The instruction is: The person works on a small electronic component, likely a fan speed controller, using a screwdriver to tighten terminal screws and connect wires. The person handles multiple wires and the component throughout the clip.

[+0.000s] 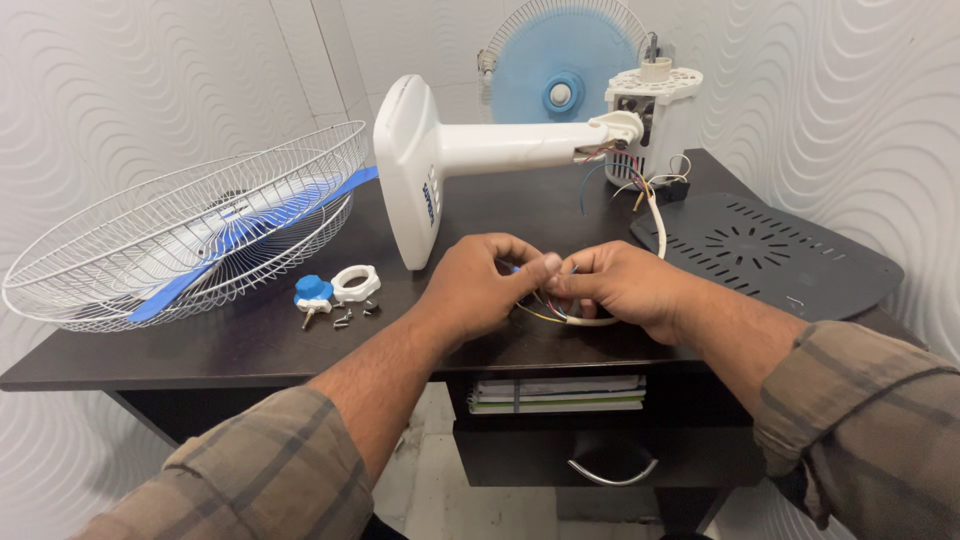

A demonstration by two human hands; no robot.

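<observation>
Here, over the dark wooden table (250,345), my left hand (480,285) and right hand (625,290) are both pinched shut on the thin coloured wires (545,312) of the white cable (660,225). I'd grip close to the bare ends, keeping strands separated.

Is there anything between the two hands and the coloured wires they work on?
No. The left hand and right hand already pinch the wires directly, above the desk; nothing visible lies between them.
</observation>
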